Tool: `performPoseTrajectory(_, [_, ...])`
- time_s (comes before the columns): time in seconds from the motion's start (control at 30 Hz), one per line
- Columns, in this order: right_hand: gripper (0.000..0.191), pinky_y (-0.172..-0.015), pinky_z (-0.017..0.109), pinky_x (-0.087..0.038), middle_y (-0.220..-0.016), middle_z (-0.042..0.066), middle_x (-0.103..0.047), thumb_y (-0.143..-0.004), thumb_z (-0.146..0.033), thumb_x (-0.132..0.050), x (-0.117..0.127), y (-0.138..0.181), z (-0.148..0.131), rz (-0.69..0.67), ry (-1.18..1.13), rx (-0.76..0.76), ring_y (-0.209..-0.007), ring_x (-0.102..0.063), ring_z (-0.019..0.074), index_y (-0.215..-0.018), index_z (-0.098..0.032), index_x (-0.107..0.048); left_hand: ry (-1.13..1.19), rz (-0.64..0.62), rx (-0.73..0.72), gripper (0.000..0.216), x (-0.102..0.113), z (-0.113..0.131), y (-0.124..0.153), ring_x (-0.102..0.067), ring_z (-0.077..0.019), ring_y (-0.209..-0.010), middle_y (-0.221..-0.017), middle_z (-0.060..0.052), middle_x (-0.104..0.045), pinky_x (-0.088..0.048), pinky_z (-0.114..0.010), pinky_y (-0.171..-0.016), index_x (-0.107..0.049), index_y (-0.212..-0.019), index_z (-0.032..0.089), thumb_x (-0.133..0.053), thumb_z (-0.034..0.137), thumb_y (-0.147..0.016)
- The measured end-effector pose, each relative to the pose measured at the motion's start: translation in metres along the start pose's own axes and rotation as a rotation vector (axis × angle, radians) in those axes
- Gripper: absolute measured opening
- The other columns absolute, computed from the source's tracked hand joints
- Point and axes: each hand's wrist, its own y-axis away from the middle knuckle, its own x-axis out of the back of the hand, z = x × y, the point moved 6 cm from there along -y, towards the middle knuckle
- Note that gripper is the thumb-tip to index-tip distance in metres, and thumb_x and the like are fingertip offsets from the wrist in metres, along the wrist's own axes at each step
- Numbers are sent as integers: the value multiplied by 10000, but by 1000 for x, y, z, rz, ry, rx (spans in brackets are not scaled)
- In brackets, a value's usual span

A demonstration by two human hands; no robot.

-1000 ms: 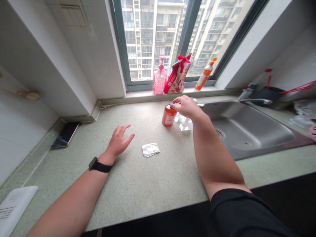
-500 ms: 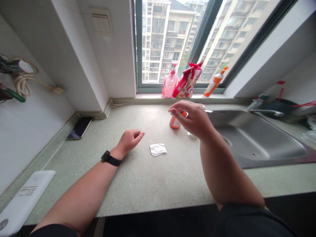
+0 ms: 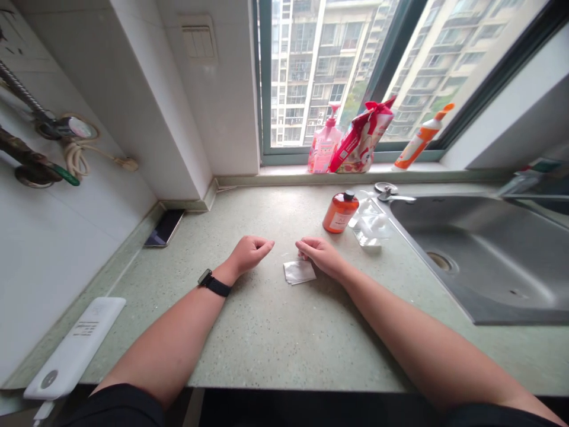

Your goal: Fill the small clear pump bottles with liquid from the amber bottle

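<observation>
My left hand (image 3: pixel 249 256), with a black watch (image 3: pixel 214 283) on its wrist, rests on the counter with its fingers curled in and the thumb laid along them; I see nothing in it. Across from it, my right hand (image 3: pixel 320 254) is closed, thumb and index finger pinched together. Whatever may lie inside its fingers is hidden. Just under and beside that hand lies a folded white tissue (image 3: pixel 299 273). Behind it stands an orange bottle (image 3: pixel 340 213) with a black cap and a pale label, upright. Clear plastic packaging (image 3: pixel 371 228) lies to the bottle's right.
A steel sink (image 3: pixel 471 308) with a tap (image 3: pixel 395 198) is on the right. On the windowsill stand a pink pump bottle (image 3: pixel 323 148), a red bag (image 3: pixel 362 139) and an orange-white bottle (image 3: pixel 420 142). A phone (image 3: pixel 165 228) and a white power bank (image 3: pixel 77 347) lie left.
My right hand has come away from the orange bottle, down and toward me, to the tissue. The bottle now shows fully. My left hand keeps its pose; the view has shifted slightly.
</observation>
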Motion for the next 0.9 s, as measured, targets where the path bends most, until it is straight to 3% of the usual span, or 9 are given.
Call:
performPoseTrajectory(0.2, [610, -639, 320, -371, -655, 3, -578, -877, -802, -640, 10, 0, 7, 2, -54, -19, -651, -484, 167, -662, -233, -599, 145, -36, 75, 575, -3, -6, -2, -193, -103, -592, -645, 50, -197, -171, -311, -592, -226, -622, 243, -554, 592, -939])
performPoseTrajectory(0.63, [571, -633, 323, -346, -677, 5, -592, -888, -753, -658, 12, 1, 12, 2, -70, -52, -644, -470, 160, -662, -234, -586, 327, 8, 195, 622, -1, -12, 0, -188, -84, -519, -559, 68, -253, -140, -303, -526, -306, -585, 241, -652, 651, -900])
performPoseTrajectory(0.9, [566, -650, 319, -373, -669, 6, -601, -879, -752, -653, 12, -2, 11, -15, -77, -38, -666, -492, 163, -671, -228, -607, 842, 42, 312, 562, 7, -17, 1, -245, -69, -415, -447, 96, -287, -249, -259, -481, -355, -599, 237, -736, 529, -892])
